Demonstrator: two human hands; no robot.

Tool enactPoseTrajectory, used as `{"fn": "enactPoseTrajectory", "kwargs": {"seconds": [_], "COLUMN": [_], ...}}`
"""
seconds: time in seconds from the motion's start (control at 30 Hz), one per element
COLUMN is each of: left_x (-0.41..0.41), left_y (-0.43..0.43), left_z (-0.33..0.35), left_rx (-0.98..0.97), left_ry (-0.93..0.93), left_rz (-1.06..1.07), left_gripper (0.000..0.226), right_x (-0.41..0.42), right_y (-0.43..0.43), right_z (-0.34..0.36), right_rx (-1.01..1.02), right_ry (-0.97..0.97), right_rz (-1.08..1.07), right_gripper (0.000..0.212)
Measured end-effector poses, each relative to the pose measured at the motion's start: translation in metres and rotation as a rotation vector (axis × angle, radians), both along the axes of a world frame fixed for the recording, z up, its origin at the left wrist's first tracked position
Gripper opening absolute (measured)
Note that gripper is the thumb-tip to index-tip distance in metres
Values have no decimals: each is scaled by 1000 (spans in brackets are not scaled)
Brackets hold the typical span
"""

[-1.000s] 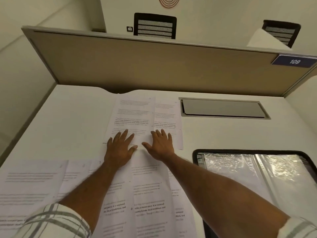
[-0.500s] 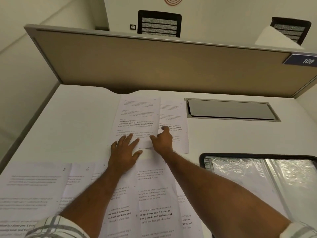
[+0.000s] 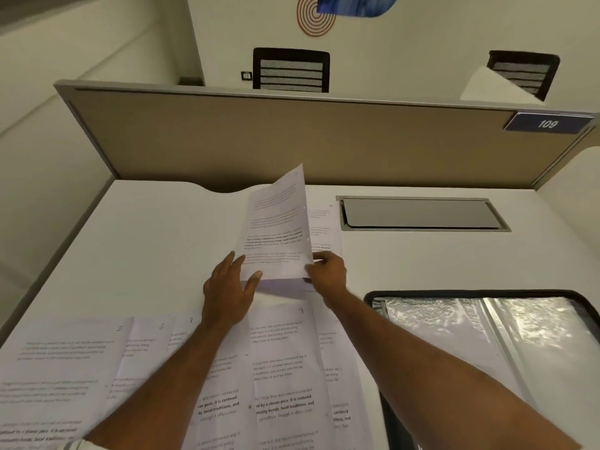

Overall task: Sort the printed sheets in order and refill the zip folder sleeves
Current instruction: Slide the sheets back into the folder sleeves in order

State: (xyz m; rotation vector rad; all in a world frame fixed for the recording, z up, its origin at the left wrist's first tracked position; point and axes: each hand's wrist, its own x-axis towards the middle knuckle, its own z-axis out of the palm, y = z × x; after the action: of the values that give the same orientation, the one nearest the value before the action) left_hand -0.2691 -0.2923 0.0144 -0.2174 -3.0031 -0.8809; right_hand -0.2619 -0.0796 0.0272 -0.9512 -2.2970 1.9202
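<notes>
Just past the middle of the white desk, toward twelve o'clock, one printed sheet stands tilted up off the surface. Its far edge is raised toward the partition and its near edge stays low. The right hand pinches this sheet at its four o'clock corner, fingers curled round the edge. The left hand lies at the sheet's eight o'clock corner with its fingers straight and spread, the thumb tip touching the paper's face. A second sheet lies flat on the desk, partly covered by the raised one and showing at its three o'clock side.

At six o'clock from the hands, a row of overlapping sheets runs across the near desk under both forearms, with handwritten numbers 5, 6, 7 and 9 at their top corners. At four o'clock lies the open zip folder with its black rim, and its clear plastic sleeves shine in the light.

A grey hatch is set in the desk at two o'clock. Beyond it rises the tan partition, which carries a blue plate reading 109, and two black chair backs show above its top edge.
</notes>
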Motion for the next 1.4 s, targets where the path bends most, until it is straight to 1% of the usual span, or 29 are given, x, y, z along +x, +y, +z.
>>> {"fn": "enactPoseTrajectory", "kwargs": {"seconds": [0.07, 0.1, 0.2, 0.27, 0.4, 0.53, 0.57, 0.67, 0.73, 0.83, 0.93, 1.07, 1.17, 1.23, 1.27, 1.33, 1.4], "left_x": [8, 13, 29, 40, 63, 85, 91, 119, 140, 163, 185, 217, 242, 257, 263, 274, 283], "left_y": [6, 10, 27, 39, 67, 100, 109, 143, 166, 197, 229, 273, 301, 318, 326, 343, 357], "left_z": [4, 7, 19, 23, 25, 19, 18, 25, 30, 30, 24, 15, 13, 12, 11, 6, 0], "left_rx": [59, 119, 402, 515, 808, 923, 952, 1038, 1064, 1008, 960, 959, 961, 962, 967, 977, 958], "left_ry": [-46, -86, -188, -209, -378, -535, -592, -739, -808, -812, -786, -744, -716, -712, -700, -675, -646], "left_rz": [62, 103, 213, 235, 301, 253, 237, 82, -17, -97, -79, -86, -84, -81, -87, -67, -39], "left_gripper": [63, 62, 58, 54, 50, 59, 58, 32, 27, 29, 31, 43, 40, 55, 57, 45, 39], "right_x": [21, 32, 71, 97, 147, 199, 211, 245, 267, 297, 321, 345, 361, 369, 372, 378, 383], "right_y": [15, 23, 49, 67, 107, 149, 160, 193, 214, 242, 272, 317, 351, 370, 379, 396, 412], "right_z": [9, 13, 21, 24, 27, 27, 26, 21, 18, 12, 8, 5, 6, 6, 6, 7, 7], "right_rx": [-50, -66, -143, -195, -294, -337, -337, -346, -356, -358, -345, -324, -312, -302, -296, -280, -267], "right_ry": [34, 48, 79, 97, 99, 96, 91, 89, 80, 69, 55, 40, 30, 26, 22, 4, -26], "right_rz": [-8, -10, -26, -44, -84, -67, -64, -73, -75, -86, -96, -70, -36, 3, 27, 85, 139], "right_gripper": [29, 29, 25, 24, 20, 25, 25, 27, 27, 25, 27, 28, 26, 24, 23, 21, 23]}}
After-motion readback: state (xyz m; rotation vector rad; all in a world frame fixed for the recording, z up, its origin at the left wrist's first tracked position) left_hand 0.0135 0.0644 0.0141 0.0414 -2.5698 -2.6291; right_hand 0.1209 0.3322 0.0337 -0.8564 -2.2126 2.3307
